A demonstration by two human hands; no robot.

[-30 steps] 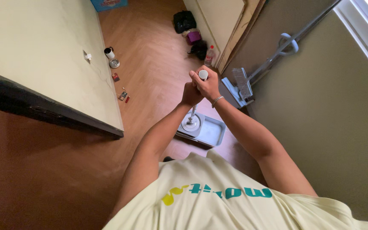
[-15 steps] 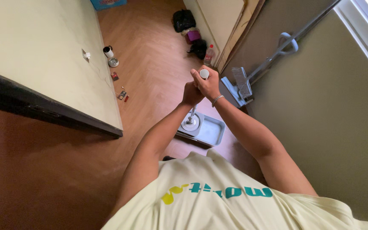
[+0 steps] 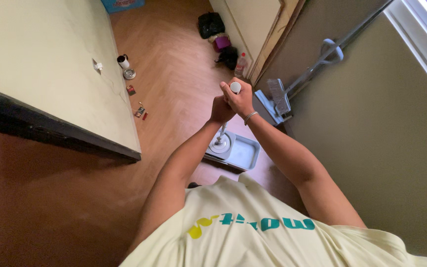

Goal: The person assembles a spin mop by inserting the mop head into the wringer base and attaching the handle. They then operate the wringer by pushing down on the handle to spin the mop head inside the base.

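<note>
Brown herringbone wood floor [image 3: 174, 69], olive walls. Head view: left hand [image 3: 220, 110] and right hand [image 3: 239, 100] are wrapped together round the white-capped mop handle [image 3: 234, 87], which stands upright in the grey spin bucket [image 3: 234, 151] below. Blue box [image 3: 122, 5] far off; plastic bottle [image 3: 241, 64] by the door; dustpan and brush [image 3: 275, 101] lean against the wall.

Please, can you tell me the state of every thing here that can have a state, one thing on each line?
Left hand: closed around the mop handle.
Right hand: closed around the handle top.
Spin mop: upright, head down in the bucket.
Mop bucket: on the floor, open.
Dustpan and brush: leaning at the wall.
Plastic bottle: standing, capped.
Black bag: lying on the floor.
</note>
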